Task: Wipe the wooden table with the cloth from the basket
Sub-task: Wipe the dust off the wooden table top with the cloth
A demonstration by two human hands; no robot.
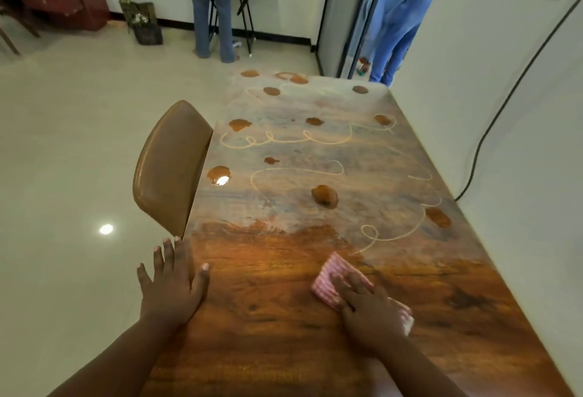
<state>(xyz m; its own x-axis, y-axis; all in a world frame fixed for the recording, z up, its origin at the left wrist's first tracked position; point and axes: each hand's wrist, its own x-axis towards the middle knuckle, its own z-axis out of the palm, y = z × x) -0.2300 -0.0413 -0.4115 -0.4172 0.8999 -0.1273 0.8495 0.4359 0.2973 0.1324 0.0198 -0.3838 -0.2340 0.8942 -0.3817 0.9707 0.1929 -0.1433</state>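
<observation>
Right hand [367, 305] presses flat on the striped cloth [334, 280] near the wooden table [284, 317] right edge, unwiped brown spills [325, 195] ahead toward the far end; left hand [172, 283] rests spread open on the left edge

The right hand [367, 305] presses a striped cloth [334, 283] flat on the wooden table [268, 317], the left hand [172, 283] rests spread at its edge, with brown blobs [325, 196] and pale squiggles [284, 139] beyond.

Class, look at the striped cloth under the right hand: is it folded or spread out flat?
Folded: the striped cloth forms a compact thick pad under the right hand.
</observation>
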